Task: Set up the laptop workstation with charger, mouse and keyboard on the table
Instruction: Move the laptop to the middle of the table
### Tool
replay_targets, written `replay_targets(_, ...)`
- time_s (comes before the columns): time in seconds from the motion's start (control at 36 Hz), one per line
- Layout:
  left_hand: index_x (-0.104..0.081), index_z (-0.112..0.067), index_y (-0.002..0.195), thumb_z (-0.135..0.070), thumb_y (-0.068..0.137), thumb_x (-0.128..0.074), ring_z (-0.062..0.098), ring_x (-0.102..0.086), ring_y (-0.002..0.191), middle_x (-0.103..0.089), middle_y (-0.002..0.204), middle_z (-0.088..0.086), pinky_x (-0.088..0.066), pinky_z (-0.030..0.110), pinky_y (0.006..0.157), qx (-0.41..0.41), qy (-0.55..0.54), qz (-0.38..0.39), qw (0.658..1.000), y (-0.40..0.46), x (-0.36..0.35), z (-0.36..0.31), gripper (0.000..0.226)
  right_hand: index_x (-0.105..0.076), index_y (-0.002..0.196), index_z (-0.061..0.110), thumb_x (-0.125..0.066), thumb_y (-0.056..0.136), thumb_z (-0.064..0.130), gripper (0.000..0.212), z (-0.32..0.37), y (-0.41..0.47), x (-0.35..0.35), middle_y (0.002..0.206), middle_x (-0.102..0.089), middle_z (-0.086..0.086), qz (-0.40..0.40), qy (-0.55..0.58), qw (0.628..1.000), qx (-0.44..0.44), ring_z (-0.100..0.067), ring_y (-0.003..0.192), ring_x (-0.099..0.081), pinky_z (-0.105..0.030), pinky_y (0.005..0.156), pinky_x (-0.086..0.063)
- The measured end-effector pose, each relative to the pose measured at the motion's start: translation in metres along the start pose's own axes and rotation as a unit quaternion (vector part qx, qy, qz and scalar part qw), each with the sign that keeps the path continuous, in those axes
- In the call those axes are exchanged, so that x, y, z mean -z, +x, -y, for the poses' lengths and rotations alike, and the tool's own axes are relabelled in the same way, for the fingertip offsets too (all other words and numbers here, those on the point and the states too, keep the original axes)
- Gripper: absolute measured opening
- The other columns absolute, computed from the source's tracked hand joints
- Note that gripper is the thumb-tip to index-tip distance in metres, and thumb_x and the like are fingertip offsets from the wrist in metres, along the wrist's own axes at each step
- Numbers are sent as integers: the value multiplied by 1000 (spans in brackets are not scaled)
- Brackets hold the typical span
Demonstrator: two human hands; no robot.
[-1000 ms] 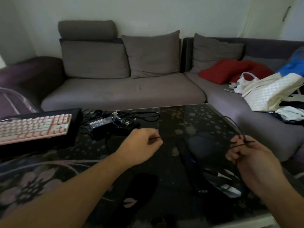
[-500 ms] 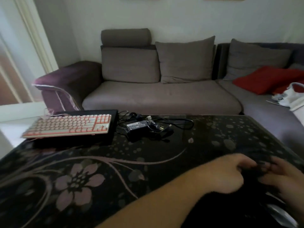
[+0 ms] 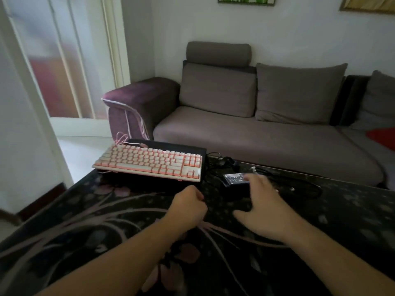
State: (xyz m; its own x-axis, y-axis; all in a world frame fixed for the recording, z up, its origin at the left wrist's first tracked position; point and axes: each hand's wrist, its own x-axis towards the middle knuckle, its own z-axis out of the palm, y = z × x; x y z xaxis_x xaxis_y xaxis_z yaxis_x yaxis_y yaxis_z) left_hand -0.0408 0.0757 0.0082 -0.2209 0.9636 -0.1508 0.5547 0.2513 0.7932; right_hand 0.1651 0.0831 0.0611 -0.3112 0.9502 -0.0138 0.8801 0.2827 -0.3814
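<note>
A pink and white keyboard (image 3: pixel 149 164) lies on top of a closed black laptop (image 3: pixel 171 146) at the far left of the dark floral table (image 3: pixel 85 223). To its right sits the black charger brick (image 3: pixel 234 178) with its tangled black cable (image 3: pixel 303 188). My right hand (image 3: pixel 264 207) is open with fingers spread, its fingertips just over the brick's right end. My left hand (image 3: pixel 189 209) is a closed fist over the table, in front of the laptop's right corner; nothing shows in it. No mouse is in view.
A grey sofa (image 3: pixel 256 135) with a purple armrest (image 3: pixel 136 103) runs along the table's far side. A red cushion (image 3: pixel 382 137) shows at the right edge. White door frames (image 3: pixel 64 71) and floor lie to the left.
The view has swung left, away from the table's right end. Both hands left the thin black cable and the dark object there, and the right hand has opened and reached the charger brick.
</note>
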Motion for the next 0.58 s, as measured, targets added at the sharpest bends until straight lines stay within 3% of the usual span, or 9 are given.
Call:
replay_targets(0.11, -58, -19, 113, -13, 94, -61, 5, -49, 82, -56, 101, -7, -33, 15, 58, 25, 15, -88, 996, 19, 52, 45, 20, 0, 165, 25, -89, 63, 58, 140, 73, 107, -44, 169, -7, 1, 69, -76, 989, 106, -28, 158, -11, -45, 128, -22)
replay_targets(0.19, -58, -18, 116, -10, 92, -62, 9, -51, 89, -58, 104, -5, -34, 17, 61, 32, 34, -132, 990, 30, 87, 75, 25, 15, 165, 24, -92, 58, 63, 156, 118, 183, -74, 174, 10, -5, 93, -148, 977, 125, -29, 161, 10, -50, 130, 0)
replay_targets(0.28, -56, -24, 109, -7, 88, -64, 5, -54, 92, -61, 109, -7, -35, 13, 66, 2, 62, -137, 989, 39, 112, 98, 29, 22, 164, 25, -94, 57, 61, 161, 154, 234, -92, 175, 18, -8, 136, -183, 966, 122, -29, 160, 19, -53, 128, 8)
replay_targets(0.33, -54, -28, 108, -6, 87, -66, 5, -56, 95, -60, 111, -10, -40, 11, 70, -23, 72, -125, 989, 43, 124, 106, 34, 23, 163, 29, -94, 58, 58, 160, 166, 253, -99, 175, 13, -10, 185, -200, 957, 104, -33, 161, 12, -54, 128, 0)
replay_targets(0.42, -52, -33, 116, -9, 87, -71, 7, -56, 110, -55, 121, -14, -47, 17, 89, -49, 106, -110, 987, 48, 138, 111, 43, 19, 162, 38, -93, 51, 60, 159, 173, 261, -103, 170, -13, -13, 185, -230, 950, 100, -39, 155, -17, -55, 121, -28)
replay_targets(0.5, -47, -35, 128, -20, 84, -77, 9, -49, 124, -48, 134, -13, -47, 28, 105, -86, 149, -104, 980, 48, 157, 109, 55, 19, 160, 44, -91, 55, 55, 152, 167, 239, -104, 163, -20, -15, 163, -202, 956, 135, -39, 150, -23, -54, 120, -30)
replay_targets(0.58, -34, -37, 148, -52, 72, -84, 12, -35, 139, -37, 151, -12, -32, 40, 121, -141, 272, -90, 948, 42, 181, 99, 92, 22, 157, 47, -89, 57, 54, 149, 156, 199, -107, 158, -23, -11, 144, -167, 956, 193, -36, 145, -26, -50, 120, -30)
